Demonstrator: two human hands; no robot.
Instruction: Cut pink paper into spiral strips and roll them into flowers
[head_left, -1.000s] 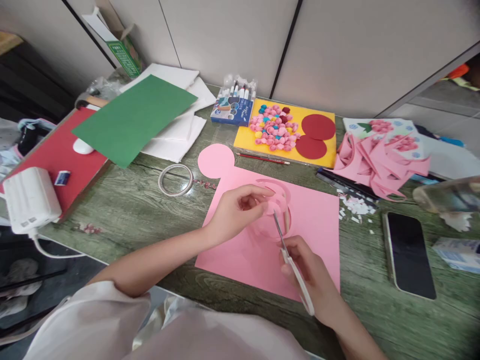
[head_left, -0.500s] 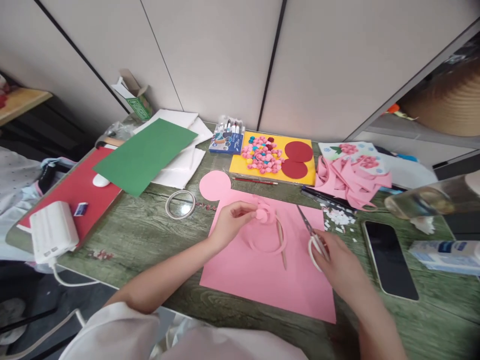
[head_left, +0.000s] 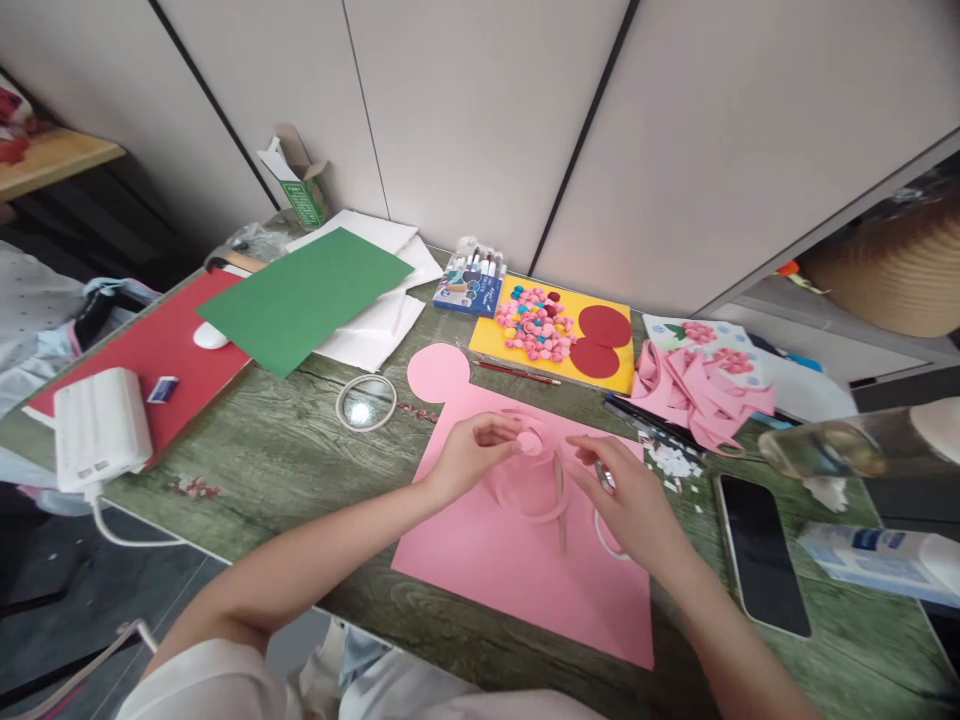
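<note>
Directions are read from the middle of the pink sheet (head_left: 472, 560), which lies on the desk (head_left: 300, 470). The left hand (head_left: 476, 455) is entered from 9 o'clock, and a small round pink paper piece (head_left: 529, 442) is pinched between its thumb and fingers; the piece is held over the sheet's 12 o'clock part, and a pink paper ring is seen just below it. The right hand (head_left: 626, 490) is placed at about 2 o'clock, its thumb and forefinger parted and pointed toward the piece. Scissors (head_left: 600, 534) are partly covered by this hand, a white handle loop being seen beneath it; how firmly they are gripped cannot be told. The sheet is overlapped or touched at its 11 o'clock corner by a pink disc (head_left: 439, 373). At 10 o'clock a tape roll (head_left: 340, 405) is laid, with a green sheet (head_left: 306, 300) farther out. Toward 12 o'clock, coloured balls (head_left: 532, 325) and two dark red discs (head_left: 605, 326) are borne on a yellow sheet (head_left: 486, 338). Pink scraps (head_left: 697, 395) are heaped at 2 o'clock, and a phone (head_left: 763, 555) is found at 3 o'clock.
</note>
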